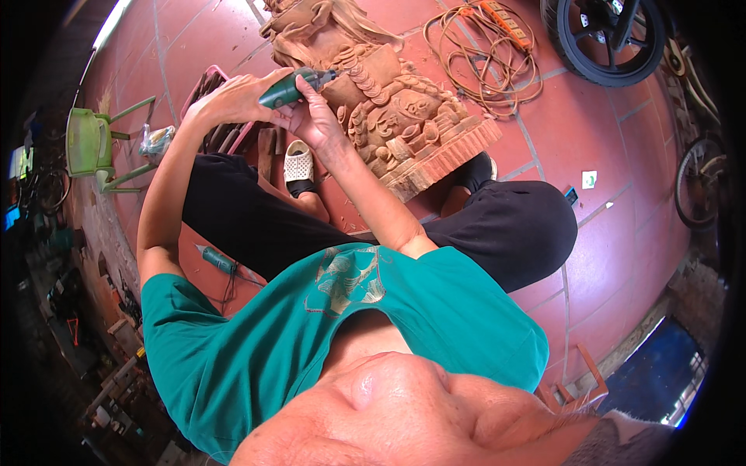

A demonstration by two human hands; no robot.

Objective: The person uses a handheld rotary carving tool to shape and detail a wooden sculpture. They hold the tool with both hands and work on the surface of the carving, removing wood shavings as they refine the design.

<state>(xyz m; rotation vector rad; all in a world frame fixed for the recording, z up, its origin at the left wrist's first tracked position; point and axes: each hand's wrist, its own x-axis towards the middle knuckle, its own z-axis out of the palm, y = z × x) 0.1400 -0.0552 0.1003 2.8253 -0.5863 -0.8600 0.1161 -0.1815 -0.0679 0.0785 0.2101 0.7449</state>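
Observation:
A green handheld power carving tool (281, 92) lies between my two hands, its dark nose pointing right at the carving. My left hand (239, 97) is closed around the rear of its body. Fingers of my right hand (315, 120) grip it near the front, from the near side. Ahead of me on the floor rests a brown wooden relief carving (404, 109), densely cut with figures and rounded shapes, with a ridged base toward my right foot. The tool's tip is over the carving's left edge; whether it touches the wood I cannot tell.
A pink tray (220, 72) of long-handled tools sits left of the carving. Another green power tool (217, 259) lies by my left thigh. An orange power strip (505, 25) and coiled cable (475, 81) lie far right, near a black wheel (602, 75). A green chair (87, 140) stands left.

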